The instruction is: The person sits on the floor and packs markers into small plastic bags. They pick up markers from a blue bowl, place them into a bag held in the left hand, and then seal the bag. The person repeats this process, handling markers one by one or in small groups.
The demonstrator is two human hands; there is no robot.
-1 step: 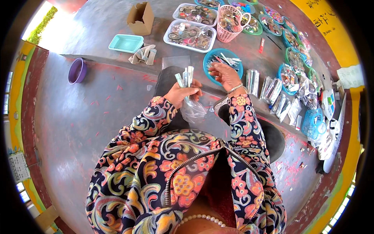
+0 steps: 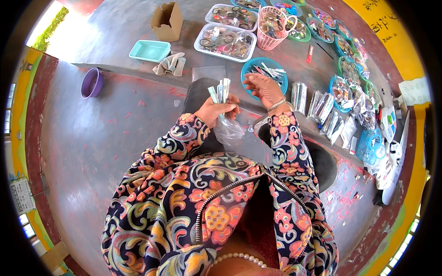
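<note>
My left hand (image 2: 215,110) is closed round a bundle of slim, pen-like sticks (image 2: 219,92), white and pale green, standing upright out of the grip. Below the fingers hangs a clear plastic bag (image 2: 229,132); the sticks' lower ends reach toward it, but the hand hides how they sit. My right hand (image 2: 264,89), with a bracelet at the wrist, is over the near rim of a blue bowl (image 2: 284,87). Its fingers are loosely bent and nothing shows between them. More slim sticks (image 2: 271,70) lie in the bowl, partly behind this hand.
Bagged bundles of sticks (image 2: 299,96) line the ledge right of the bowl. Beyond stand white trays (image 2: 224,54) of small goods, a pink basket (image 2: 269,41) and a cardboard box (image 2: 167,23). A teal tray (image 2: 149,51), cloth (image 2: 170,64) and purple basin (image 2: 92,83) are at left.
My right hand has shifted very slightly left over the bowl. My left hand keeps its hold on the sticks and bag.
</note>
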